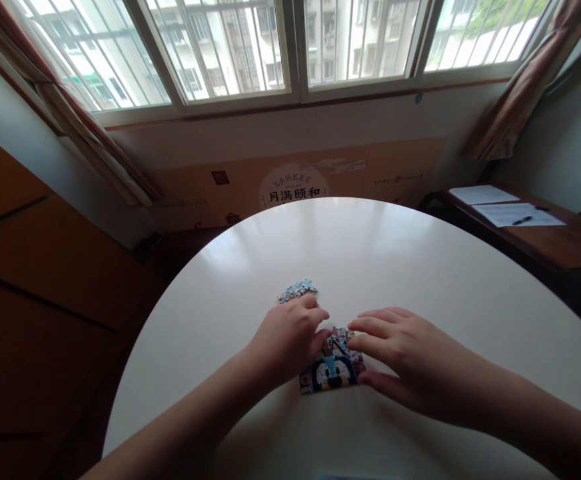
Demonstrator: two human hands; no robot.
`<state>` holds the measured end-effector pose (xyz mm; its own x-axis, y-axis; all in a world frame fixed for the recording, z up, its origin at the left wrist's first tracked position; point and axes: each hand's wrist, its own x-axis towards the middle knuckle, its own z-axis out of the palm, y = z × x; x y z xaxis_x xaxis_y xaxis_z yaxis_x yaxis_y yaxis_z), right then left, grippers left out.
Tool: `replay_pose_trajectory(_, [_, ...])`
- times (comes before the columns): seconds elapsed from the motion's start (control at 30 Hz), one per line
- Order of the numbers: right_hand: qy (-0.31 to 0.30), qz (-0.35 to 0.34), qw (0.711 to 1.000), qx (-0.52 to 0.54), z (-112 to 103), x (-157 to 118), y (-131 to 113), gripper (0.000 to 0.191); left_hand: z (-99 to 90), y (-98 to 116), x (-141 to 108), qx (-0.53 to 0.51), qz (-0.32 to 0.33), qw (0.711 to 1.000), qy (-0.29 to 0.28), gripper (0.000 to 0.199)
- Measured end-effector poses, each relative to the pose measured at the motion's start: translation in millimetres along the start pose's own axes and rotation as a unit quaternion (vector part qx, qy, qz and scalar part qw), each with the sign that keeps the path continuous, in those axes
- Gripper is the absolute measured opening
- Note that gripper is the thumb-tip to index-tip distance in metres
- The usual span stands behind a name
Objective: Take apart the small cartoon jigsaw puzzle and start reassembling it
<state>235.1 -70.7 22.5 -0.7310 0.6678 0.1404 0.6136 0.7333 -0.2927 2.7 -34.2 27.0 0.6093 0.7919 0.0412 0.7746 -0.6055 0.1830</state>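
Note:
A partly assembled jigsaw puzzle (pixel 334 373) with a blue cartoon face lies flat on the white round table, its straight edge towards me. Beyond it and slightly left is a small heap of loose puzzle pieces (pixel 298 291). My left hand (pixel 293 330) is between the two, its fingers curled in and its thumb over the puzzle's upper left. Whatever its fingertips hold is hidden. Along the puzzle's right side rests my right hand (pixel 395 347), fingers apart and stretched out, with fingertips at the puzzle's edge and nothing visible in them.
The white round table (pixel 210 287) has a curved far edge. Behind it, a printed cardboard panel (pixel 185 180) stands below the barred windows. A brown side table (pixel 580 233) at the right bears paper sheets (pixel 500 215) and a pen (pixel 522 220). Wooden cabinets (pixel 30 287) stand left.

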Motion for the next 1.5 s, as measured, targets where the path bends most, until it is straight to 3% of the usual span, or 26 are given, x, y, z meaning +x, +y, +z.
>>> replay_pose_trajectory(0.17, [-0.018, -0.022, 0.999, 0.033, 4, 1, -1, 0.013, 0.6, 9, 2, 0.004, 0.014, 0.999, -0.038, 0.019])
replay_pose_trajectory(0.33, [0.009, -0.03, 0.999, 0.032, 10, 2, -1, 0.013, 1.8, 10, 4, -0.028, -0.002, 0.999, -0.031, 0.016])
replay_pose_trajectory(0.67, [0.002, -0.03, 0.999, 0.025, 10, 2, -6, 0.016, 5.7, 8, 6, -0.123, -0.057, 0.99, -0.025, 0.014])
replay_pose_trajectory(0.83, [-0.001, -0.025, 0.999, 0.02, 14, 1, -10, 0.022, 2.6, 14, 4, -0.08, -0.072, 0.994, -0.035, 0.021])
replay_pose_trajectory(1.2, [0.001, -0.017, 0.999, 0.03, 14, 2, -10, 0.022, -2.9, 24, 2, -0.021, -0.082, 0.995, -0.055, 0.017])
replay_pose_trajectory(1.5, [0.0, -0.009, 1.0, 0.029, 14, 2, -10, 0.026, -0.8, 21, 3, -0.037, -0.097, 0.993, -0.047, 0.016])
